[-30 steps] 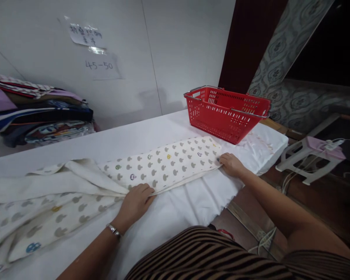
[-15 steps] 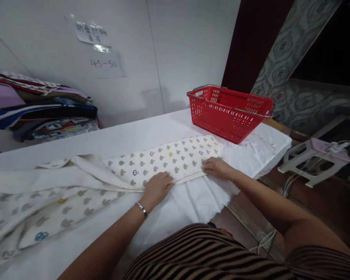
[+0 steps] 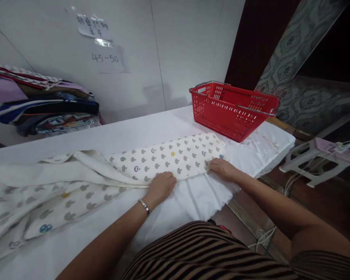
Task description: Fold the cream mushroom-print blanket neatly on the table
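Observation:
A cream mushroom-print blanket (image 3: 189,155) stretches along the table. Its right part is folded into a flat strip, while the left part lies loose and crumpled, with its plain underside turned up. At the near edge of the strip, around its middle, my left hand (image 3: 162,188) has its fingers together and bent over the cloth. A silver bracelet (image 3: 144,207) circles that wrist. My right hand (image 3: 222,170) is closed at the strip's near right corner. Both hands touch the blanket, and their fingertips are partly hidden.
A red shopping basket (image 3: 230,116) with metal handles stands at the table's back right. Folded clothes (image 3: 46,105) are piled at the back left. White cloth (image 3: 128,134) covers the table. A stool (image 3: 317,159) with cables stands beyond the right edge.
The near edge of the folded strip now lies flatter, and its pale lower layer shows less. Both hands stay at that edge. The whole view has shifted slightly.

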The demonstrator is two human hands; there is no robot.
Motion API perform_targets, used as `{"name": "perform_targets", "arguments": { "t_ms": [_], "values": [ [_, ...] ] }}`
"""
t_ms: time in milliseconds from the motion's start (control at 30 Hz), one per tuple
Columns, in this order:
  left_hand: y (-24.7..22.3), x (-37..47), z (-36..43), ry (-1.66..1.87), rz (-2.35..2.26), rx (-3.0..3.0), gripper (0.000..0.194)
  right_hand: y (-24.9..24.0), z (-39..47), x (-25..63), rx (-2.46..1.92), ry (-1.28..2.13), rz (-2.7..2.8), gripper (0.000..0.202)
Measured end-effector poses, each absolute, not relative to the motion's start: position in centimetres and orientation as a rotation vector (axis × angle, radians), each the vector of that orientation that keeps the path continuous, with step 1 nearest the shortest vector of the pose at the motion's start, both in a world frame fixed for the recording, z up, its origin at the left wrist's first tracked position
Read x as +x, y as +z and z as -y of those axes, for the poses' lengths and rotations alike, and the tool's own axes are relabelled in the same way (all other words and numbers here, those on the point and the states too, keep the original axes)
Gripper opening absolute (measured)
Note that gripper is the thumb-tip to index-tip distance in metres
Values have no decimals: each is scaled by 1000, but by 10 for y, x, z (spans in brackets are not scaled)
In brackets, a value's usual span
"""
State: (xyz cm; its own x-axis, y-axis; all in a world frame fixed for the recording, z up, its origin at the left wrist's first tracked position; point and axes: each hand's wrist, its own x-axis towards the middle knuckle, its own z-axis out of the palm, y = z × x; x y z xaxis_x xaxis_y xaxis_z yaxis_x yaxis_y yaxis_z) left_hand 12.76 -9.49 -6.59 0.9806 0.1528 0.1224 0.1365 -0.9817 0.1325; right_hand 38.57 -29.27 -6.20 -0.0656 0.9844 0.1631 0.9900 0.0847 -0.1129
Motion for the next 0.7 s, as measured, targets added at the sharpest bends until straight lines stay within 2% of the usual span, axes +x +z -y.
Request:
{"name": "perform_targets", "arguments": {
  "t_ms": [133, 267, 533, 633, 700],
  "values": [
    [-69, 125, 94, 218, -181, 3022, 22, -65, 297, 388, -1924, -3, 2162, 19],
    [-65, 115, 88, 224, -167, 3041, 17, -66, 307, 400, -1931, -35, 2179, 27],
    [-70, 95, 67, 263, -236, 3131, 41, -81, 325, 423, -1957, -149, 2063, 31],
    [-75, 91, 61, 258, -237, 3151, 43, -80, 329, 433, -1997, -67, 1788, 27],
    [-77, 90, 59, 252, -239, 3157, 44, -74, 330, 441, -2111, 77, 1307, 24]
  ]
}}
